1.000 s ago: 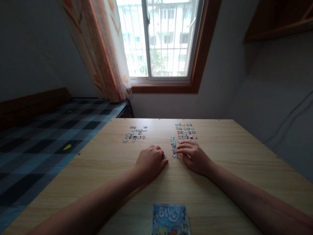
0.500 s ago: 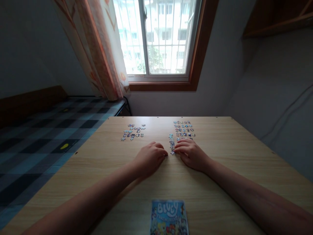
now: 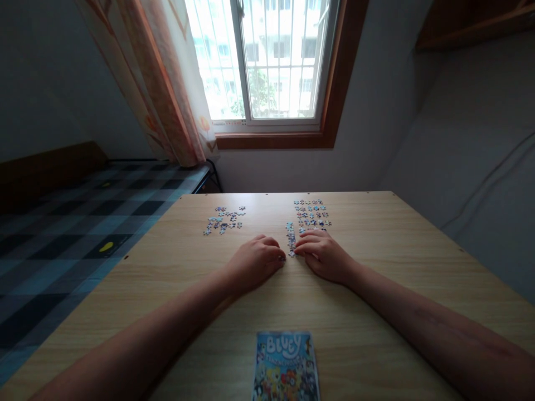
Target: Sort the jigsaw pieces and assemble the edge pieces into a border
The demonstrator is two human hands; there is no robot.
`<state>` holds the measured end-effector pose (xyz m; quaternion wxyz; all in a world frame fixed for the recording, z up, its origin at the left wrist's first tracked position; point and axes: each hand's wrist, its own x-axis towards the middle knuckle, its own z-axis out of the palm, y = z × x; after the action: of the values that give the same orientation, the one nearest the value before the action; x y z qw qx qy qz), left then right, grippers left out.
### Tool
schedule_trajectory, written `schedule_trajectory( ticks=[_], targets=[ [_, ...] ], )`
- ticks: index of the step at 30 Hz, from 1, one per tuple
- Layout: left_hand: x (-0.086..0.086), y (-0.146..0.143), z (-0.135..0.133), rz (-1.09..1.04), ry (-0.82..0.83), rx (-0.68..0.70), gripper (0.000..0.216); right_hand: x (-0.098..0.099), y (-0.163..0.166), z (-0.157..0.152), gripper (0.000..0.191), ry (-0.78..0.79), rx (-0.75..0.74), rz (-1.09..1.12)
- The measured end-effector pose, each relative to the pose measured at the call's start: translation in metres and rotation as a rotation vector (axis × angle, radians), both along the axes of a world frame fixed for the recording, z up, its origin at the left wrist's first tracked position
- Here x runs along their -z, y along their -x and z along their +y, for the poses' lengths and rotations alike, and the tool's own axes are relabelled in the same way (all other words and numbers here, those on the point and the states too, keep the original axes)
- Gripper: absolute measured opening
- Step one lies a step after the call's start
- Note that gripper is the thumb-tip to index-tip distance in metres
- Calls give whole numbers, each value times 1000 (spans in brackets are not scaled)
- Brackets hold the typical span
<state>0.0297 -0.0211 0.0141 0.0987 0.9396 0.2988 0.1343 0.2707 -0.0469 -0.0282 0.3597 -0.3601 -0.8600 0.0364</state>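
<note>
Head view: the fingers (image 3: 279,257) of the left hand (image 3: 254,263) are curled down onto the pale wood-grain table (image 3: 376,312), and a small dark jigsaw piece (image 3: 282,258) is seen at their tips; whether it is pinched or only pressed flat cannot be told. The fingers (image 3: 304,249) of the right hand (image 3: 324,256) are stretched forward and laid together, their tips touching the near end of a short joined strip of blue-and-white jigsaw pieces (image 3: 290,239), which lies flat between the two hands. Compared with a second ago, the left fingertips have been brought closer to the strip, so that the gap between piece and strip is now nearly closed; the right hand has been kept against the strip. From this it is judged that the piece is being offered up to the strip's near end and is not yet locked in.

Just behind the right hand a spread of loose blue-and-white pieces (image 3: 311,214) is laid out in rows, and well to the left a second scattered cluster of loose pieces (image 3: 223,220) is seen. Near the table's front edge, a blue printed puzzle box lettered "BLUEY" (image 3: 285,365) is lying flat, apart from both forearms.
</note>
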Motion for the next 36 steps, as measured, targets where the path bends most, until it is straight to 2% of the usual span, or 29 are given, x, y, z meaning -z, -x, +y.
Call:
schedule_trajectory(
  ticks=[7, 16, 26, 29, 36],
  targets=[
    [7, 1, 4, 3, 16, -19, 13, 0, 0, 1, 26, -7, -10, 3],
    [23, -6, 4, -132, -8, 8, 13, 0, 2, 2, 29, 2, -19, 2],
    [26, -20, 5, -149, -85, -15, 13, 1, 3, 3, 30, 48, -25, 43],
    [26, -24, 5, -142, -89, -31, 15, 0, 2, 1, 30, 69, 16, 67],
    [26, -23, 5, -154, -72, -1, 12, -1, 2, -3, 52, 125, 45, 96]
  ],
)
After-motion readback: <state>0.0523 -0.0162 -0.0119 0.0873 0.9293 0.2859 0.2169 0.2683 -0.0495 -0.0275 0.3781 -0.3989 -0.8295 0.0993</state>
